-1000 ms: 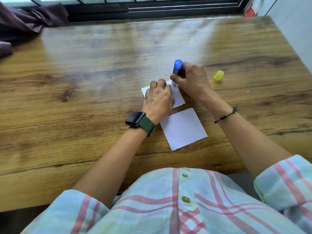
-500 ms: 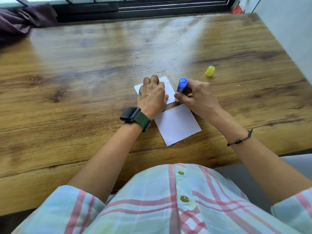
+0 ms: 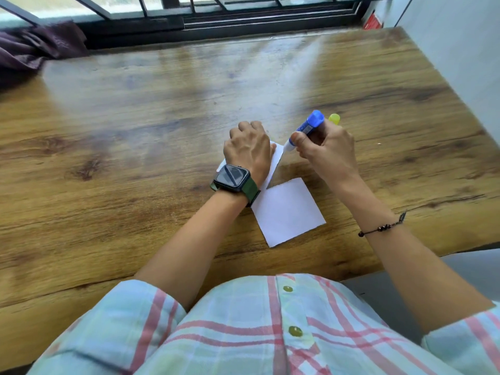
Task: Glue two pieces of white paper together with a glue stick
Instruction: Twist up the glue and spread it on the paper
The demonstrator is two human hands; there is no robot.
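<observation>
The left hand [image 3: 250,148] presses flat on one square paper [image 3: 273,163] mid-surface; the right hand [image 3: 328,150] grips a tilted cylindrical blue glue stick [image 3: 305,129]. A second smooth sheet [image 3: 288,212] lies nearer the front edge.

A wooden table [image 3: 135,136] runs up to a barred window [image 3: 216,6] at the far side. Dark purple cloth [image 3: 35,47] lies bunched at the far left corner. Something red [image 3: 374,21] sits at the far right by a white wall [image 3: 460,50]. A small pale crumb [image 3: 379,144] lies on the wood at right.
</observation>
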